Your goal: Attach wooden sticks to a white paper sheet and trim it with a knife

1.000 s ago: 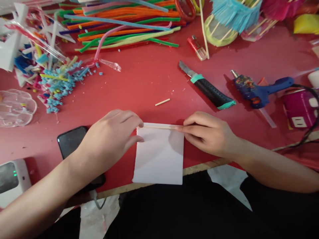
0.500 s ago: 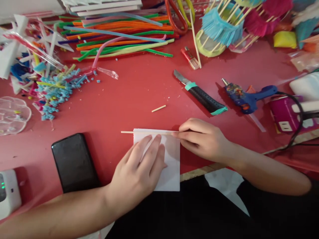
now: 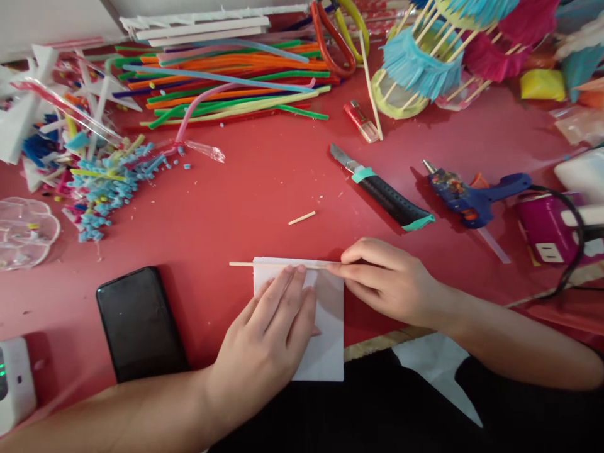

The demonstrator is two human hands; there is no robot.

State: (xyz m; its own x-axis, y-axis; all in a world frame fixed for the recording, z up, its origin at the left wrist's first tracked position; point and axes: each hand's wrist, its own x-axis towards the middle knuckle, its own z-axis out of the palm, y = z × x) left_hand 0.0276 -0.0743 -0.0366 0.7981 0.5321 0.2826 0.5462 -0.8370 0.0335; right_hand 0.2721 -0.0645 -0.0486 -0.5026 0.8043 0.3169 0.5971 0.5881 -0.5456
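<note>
A white sheet of paper [image 3: 330, 340] lies at the table's near edge. A thin wooden stick [image 3: 241, 264] runs across its top edge and juts out past the left side. My left hand [image 3: 267, 333] rests flat on the paper, fingers stretched out, with fingertips touching the stick. At the paper's top right corner, my right hand [image 3: 391, 280] pinches the stick's right end, which the fingers partly hide. A short cut piece of stick [image 3: 302, 218] lies beyond the paper.
Beyond my hands lie a utility knife [image 3: 387, 192], a glue gun [image 3: 472, 192] with its cord, and a lighter [image 3: 361, 123]. A black phone [image 3: 141, 321] is at left. Pipe cleaners [image 3: 226, 82], blue scraps [image 3: 108, 182] and a blue-fringed stick model [image 3: 422, 69] line the back.
The whole scene sits slightly lower in view, as the camera has tilted. My left fingers have drawn a little closer together on the paper. The right hand keeps its pinch.
</note>
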